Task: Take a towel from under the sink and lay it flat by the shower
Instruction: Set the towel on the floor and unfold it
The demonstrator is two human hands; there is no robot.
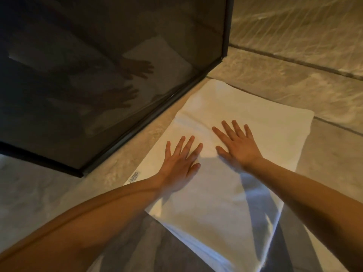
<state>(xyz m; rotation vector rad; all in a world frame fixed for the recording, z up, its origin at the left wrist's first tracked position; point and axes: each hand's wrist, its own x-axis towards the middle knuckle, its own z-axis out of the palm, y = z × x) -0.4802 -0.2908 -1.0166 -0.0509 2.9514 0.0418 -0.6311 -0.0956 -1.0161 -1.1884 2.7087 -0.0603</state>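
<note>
A white towel [261,130] lies spread on the beige stone floor, its long left edge running close along the base of the shower. A small label [134,176] sticks out at its near left corner. My left hand [181,162] rests palm down on the towel's left half, fingers straight and spread. My right hand [236,145] lies flat just to the right of it, fingers also spread. Both press on the middle of the towel. The near end of the towel is in shadow.
The shower's dark glass panel [98,75] with a black frame [153,116] fills the upper left and mirrors my hands. Beige stone tiles [294,65] with grout lines extend to the right and beyond the towel.
</note>
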